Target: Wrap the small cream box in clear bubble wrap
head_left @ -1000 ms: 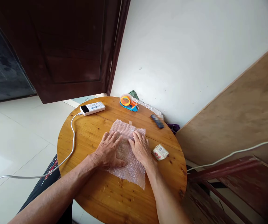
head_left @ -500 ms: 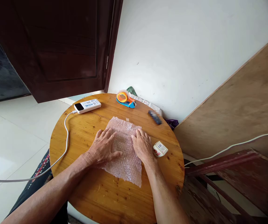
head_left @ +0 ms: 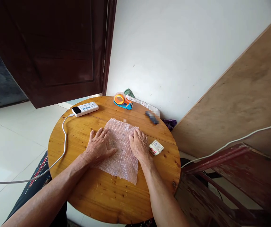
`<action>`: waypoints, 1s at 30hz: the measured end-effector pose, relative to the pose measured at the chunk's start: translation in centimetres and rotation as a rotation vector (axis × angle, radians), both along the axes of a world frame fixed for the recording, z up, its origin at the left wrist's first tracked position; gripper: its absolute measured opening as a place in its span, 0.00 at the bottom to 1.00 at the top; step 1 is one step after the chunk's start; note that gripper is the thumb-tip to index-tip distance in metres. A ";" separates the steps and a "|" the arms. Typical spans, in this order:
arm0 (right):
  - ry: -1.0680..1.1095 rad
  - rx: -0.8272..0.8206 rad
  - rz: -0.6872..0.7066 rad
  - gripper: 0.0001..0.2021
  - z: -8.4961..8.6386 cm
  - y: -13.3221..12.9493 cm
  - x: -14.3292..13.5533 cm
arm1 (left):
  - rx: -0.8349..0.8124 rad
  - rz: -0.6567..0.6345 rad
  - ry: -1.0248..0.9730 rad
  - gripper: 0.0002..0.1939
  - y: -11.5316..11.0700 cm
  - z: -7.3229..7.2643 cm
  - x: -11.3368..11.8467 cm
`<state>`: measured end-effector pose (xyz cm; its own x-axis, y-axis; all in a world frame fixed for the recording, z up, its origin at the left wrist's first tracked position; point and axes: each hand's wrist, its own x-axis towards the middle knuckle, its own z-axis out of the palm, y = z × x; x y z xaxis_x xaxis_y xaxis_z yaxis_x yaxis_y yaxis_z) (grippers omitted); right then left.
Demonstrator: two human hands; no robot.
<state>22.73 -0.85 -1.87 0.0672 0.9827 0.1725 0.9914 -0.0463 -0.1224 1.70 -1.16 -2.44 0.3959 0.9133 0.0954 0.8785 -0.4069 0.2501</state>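
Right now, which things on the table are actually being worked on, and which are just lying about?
In hand: bubble wrap sheet, pressed flat by left hand and right hand.

Lying about: small box, tape dispenser, white device with its cable.

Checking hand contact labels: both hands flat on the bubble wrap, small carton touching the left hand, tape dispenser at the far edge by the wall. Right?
Not quite. The head view shows the small carton beside the right hand, not the left hand. Both hands do lie flat on the bubble wrap, and the tape dispenser sits at the far edge by the wall.
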 end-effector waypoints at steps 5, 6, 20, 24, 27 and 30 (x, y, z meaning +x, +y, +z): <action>0.021 0.008 -0.020 0.21 -0.1 0.1 -0.1 | 0.003 0.000 -0.017 0.41 0.2 -0.2 -0.1; 0.022 0.007 -0.023 0.22 -0.1 0.1 -0.1 | 0.009 0.001 -0.023 0.40 0.2 -0.3 -0.1; -0.027 0.040 -0.009 0.22 -0.7 0.2 0.3 | 0.123 -0.358 -0.183 0.34 -1.1 0.3 0.4; -0.029 0.090 0.002 0.22 -1.1 0.3 0.4 | 0.035 -0.532 -0.162 0.41 -1.3 0.1 0.4; -0.032 0.182 0.052 0.20 -0.5 -0.1 0.1 | -0.003 -0.556 -0.127 0.42 -1.3 0.1 0.4; -0.010 0.296 0.132 0.19 1.1 -0.9 -0.1 | -0.025 -0.547 -0.117 0.42 -1.1 0.0 0.4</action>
<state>22.64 -1.74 -0.74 -0.0604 0.8899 0.4522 0.9877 0.1187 -0.1017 2.09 -2.27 -2.40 0.8007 0.5804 0.1485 0.5067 -0.7884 0.3489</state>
